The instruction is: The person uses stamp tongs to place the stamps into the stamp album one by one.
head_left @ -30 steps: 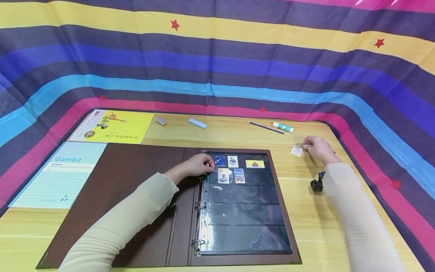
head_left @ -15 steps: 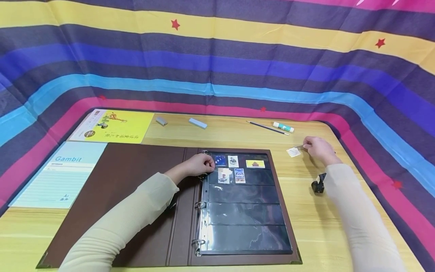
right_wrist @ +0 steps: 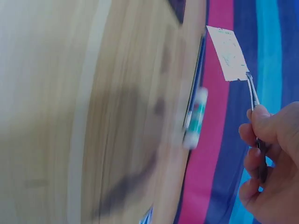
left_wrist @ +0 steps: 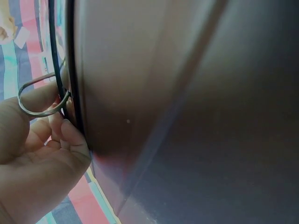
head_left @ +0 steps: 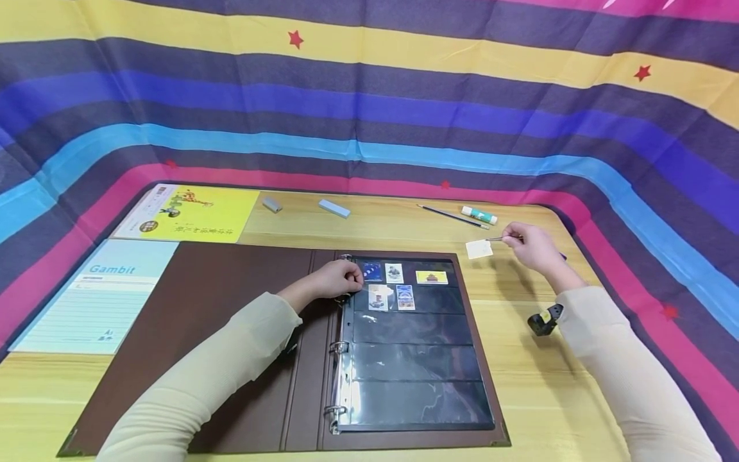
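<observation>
- Left: notebook [head_left: 104, 308] and yellow booklet [head_left: 204, 215] on worktop [head_left: 554, 385], next to album cover [head_left: 219, 276].
- Left-hand grip [head_left: 337, 280]: fingertips together, looks clamped on left edge of the page [head_left: 416, 366] by the top ring [left_wrist: 42, 113]. Tugging there could crease the page or snag it on metal.
- Page: five mounted stamps [head_left: 405, 297], all in the two far rows. Tilting the page could slide them; clinging film could block a pocket.
- Far side: pencil [head_left: 453, 216] and glue stick [head_left: 479, 214], out of the way.
- Pale stamp [head_left: 479, 249]: in the air, just right of album. Tweezers [right_wrist: 254, 95] have only one edge, so it could swivel, or drop if the squeeze eases.
- Right-hand grip [head_left: 532, 248]: clamped on tweezers; over-squeezing could dent the paper.
</observation>
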Tool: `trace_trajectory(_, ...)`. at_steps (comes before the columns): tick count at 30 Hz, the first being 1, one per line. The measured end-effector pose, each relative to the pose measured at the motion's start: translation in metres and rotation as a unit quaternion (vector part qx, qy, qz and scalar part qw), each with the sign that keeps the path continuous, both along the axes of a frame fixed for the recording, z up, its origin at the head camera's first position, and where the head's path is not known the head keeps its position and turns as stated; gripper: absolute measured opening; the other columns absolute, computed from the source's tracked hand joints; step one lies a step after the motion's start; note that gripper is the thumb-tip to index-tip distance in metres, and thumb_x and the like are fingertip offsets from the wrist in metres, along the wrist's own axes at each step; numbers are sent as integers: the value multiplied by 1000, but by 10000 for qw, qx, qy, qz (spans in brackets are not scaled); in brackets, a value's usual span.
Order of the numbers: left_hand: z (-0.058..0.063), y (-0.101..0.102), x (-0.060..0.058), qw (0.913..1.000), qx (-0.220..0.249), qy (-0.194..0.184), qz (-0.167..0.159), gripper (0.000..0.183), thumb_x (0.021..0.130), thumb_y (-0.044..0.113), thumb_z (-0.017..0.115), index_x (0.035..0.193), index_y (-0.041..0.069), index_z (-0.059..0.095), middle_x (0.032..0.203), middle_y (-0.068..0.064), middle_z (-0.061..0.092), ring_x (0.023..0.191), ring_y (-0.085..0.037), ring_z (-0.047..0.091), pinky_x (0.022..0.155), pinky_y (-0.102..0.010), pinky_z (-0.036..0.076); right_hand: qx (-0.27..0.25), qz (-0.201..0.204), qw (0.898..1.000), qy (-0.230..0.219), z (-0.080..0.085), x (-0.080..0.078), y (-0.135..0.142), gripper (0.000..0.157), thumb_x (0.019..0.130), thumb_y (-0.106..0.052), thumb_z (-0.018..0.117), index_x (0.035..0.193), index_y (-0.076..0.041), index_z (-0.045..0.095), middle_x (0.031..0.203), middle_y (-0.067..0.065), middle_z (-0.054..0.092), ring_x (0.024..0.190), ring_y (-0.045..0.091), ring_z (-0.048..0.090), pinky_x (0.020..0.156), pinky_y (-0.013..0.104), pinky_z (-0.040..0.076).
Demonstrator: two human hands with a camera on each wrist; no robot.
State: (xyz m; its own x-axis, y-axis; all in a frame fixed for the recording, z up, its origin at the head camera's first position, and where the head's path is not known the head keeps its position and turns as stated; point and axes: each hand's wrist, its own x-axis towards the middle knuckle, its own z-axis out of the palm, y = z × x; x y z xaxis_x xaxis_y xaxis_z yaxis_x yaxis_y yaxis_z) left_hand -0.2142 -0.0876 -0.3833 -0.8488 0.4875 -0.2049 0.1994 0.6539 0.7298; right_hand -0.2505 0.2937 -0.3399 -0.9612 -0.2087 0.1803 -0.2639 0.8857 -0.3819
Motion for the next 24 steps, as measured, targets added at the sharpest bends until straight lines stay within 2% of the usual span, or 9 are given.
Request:
trace_trajectory(7, 0, 0, 0, 10000, 44, 45, -13, 5, 77, 10, 56, 75, 7, 54, 59, 0, 44, 52, -12, 40, 55, -24, 36, -405, 497, 9979, -54, -8, 9, -42, 9, 84, -13, 48, 78, -6, 52, 69, 7, 50, 59, 19, 40, 54, 31, 31)
trace_trajectory(13, -1, 0, -1, 9999, 103, 83, -48, 4, 77, 8, 56, 75, 9, 53, 60, 0, 44, 52, -12, 40, 55, -24, 36, -290, 837, 9961, 9, -17, 14, -68, 7, 81, -9, 52, 74, -8, 52, 66, 3, 49, 57, 16, 40, 55, 30, 32)
trace_trajectory(24, 1, -1, 1, 9998, 129, 115, -118, 4, 77, 8, 56, 75, 10, 53, 61, -1, 44, 54, -13, 41, 55, -25, 35, -189, 970, 9947, -286, -28, 20, -86, 7, 79, -6, 53, 73, -9, 51, 67, 1, 49, 60, 16, 43, 58, 30, 34)
